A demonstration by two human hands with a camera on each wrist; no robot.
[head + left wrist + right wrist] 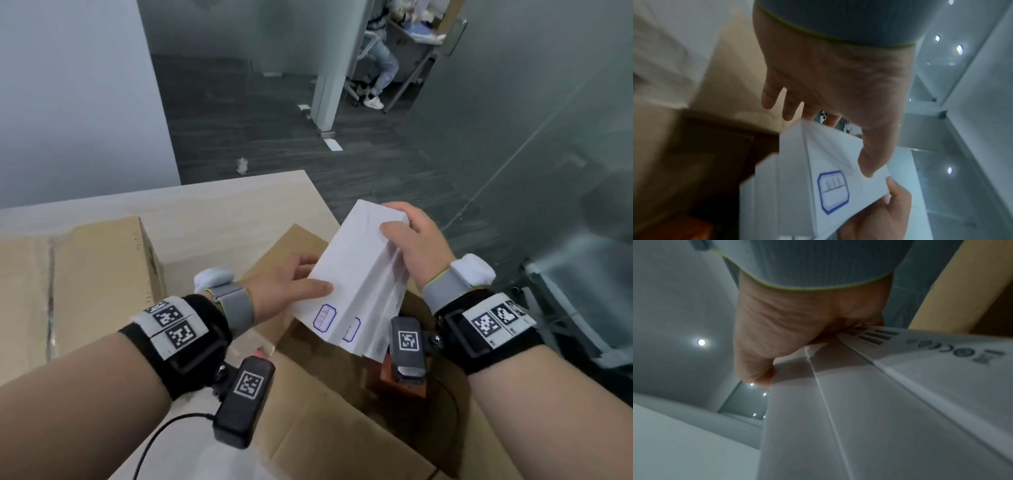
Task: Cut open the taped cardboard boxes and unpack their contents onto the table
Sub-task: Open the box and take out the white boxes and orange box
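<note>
The open box lies nearest, flaps spread at the table edge, and above it both hands hold a fanned stack of slim white cartons in the air, tilted, stamped ends down. The left hand pinches the lower left of the stack, thumb on top and fingers beneath, while the right hand curls over the upper end, thumb on the face. They look light, stiff and smooth, apt to slide apart, so squeezing the long edges together seems safest; a taped box waits left, though blur may hide its seal.
</note>
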